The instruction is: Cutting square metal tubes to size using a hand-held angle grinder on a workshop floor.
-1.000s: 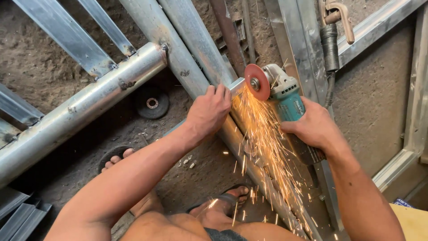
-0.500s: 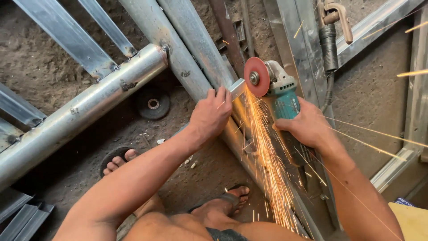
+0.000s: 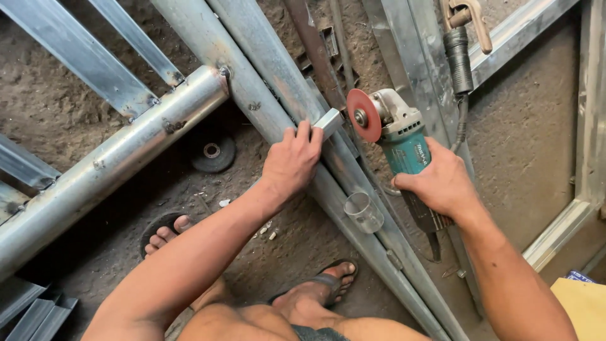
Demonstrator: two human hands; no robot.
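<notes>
A person crouched over a steel frame on a dirt floor holds an angle grinder (image 3: 398,136) in the right hand (image 3: 442,183), fingers wrapped tight round its teal body, the red disc (image 3: 364,115) lifted just clear of the metal. No sparks show, and whether the disc is spinning cannot be told from a single frame. The left hand (image 3: 291,163) is closed over a short piece of square tube (image 3: 328,122), pinning it against a long slanting steel bar (image 3: 278,82); the tube's open cut end pokes out past the fingertips, just beside the disc.

By the look of it the work sits between passes: the tube end appears cleanly squared, but the piece is loose, held by hand only and joined to nothing.

Around it, a thick round pipe (image 3: 120,158) runs off to the left. A spare grinding disc (image 3: 213,154) lies on the dirt beneath the frame, and a small clear cup (image 3: 363,211) rests on the bar near the person's knees (well within reach of a swung elbow). A cable and clamp (image 3: 464,44) hang along the frame at upper right, close to the grinder's own lead. The person's feet, one in a sandal (image 3: 328,281), lie near the bar.
</notes>
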